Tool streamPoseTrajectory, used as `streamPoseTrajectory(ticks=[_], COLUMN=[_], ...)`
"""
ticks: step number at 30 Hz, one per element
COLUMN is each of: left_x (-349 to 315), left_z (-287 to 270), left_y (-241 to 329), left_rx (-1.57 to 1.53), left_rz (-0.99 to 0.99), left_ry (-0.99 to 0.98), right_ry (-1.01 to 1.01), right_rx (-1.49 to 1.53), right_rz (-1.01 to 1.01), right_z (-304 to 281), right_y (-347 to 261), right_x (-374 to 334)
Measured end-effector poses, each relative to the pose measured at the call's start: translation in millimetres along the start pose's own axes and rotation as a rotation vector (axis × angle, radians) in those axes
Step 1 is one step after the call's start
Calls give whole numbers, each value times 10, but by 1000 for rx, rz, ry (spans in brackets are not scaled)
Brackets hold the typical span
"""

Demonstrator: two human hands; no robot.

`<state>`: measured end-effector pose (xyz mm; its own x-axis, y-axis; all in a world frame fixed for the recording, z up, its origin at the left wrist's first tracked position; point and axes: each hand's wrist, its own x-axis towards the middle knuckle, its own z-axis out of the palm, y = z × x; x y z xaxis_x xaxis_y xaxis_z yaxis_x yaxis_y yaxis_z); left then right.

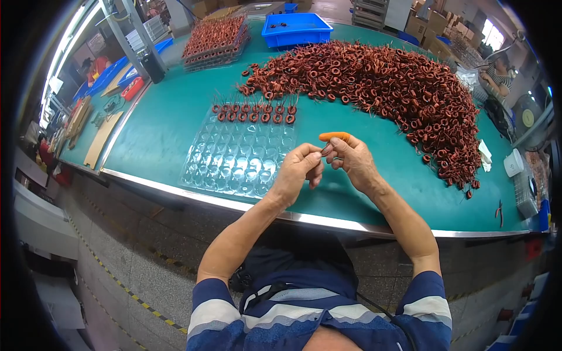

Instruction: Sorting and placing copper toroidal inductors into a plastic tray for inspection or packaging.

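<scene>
My left hand [297, 171] and my right hand [355, 162] meet above the table's front part, fingertips pinched together. Between them is a small reddish-brown wire-wound ring coil [326, 151], mostly hidden by the fingers. An orange finger cot [334, 137] covers my right index finger, which points left. Just left of my hands lies a clear plastic tray [234, 158] with rows of round pockets. Its far rows hold several copper ring coils [253, 117] with their wire leads pointing away; the nearer pockets hold none.
A big heap of ring coils [398, 88] curves across the table [152, 128] from the back to the right. Behind stand a blue bin [297, 36] and stacked filled trays [215, 41]. Pliers [499, 214], a white cup [513, 163] and a white cloth [485, 155] lie at the right.
</scene>
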<state>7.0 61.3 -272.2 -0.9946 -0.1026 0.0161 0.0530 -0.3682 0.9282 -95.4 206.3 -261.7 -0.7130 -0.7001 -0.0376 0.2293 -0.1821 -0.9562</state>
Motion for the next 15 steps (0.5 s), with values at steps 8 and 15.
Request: streamPoseTrajectory(ticks=[8, 15], left_x=[-26, -73], left_z=[-136, -146], left_y=[111, 65], left_rx=[131, 236], left_rz=[-124, -97], left_ry=[-122, -66], right_ry=[-116, -70], right_rx=[-82, 13], right_rz=[23, 158], right_z=[-198, -144], right_y=[55, 138], right_x=[42, 63])
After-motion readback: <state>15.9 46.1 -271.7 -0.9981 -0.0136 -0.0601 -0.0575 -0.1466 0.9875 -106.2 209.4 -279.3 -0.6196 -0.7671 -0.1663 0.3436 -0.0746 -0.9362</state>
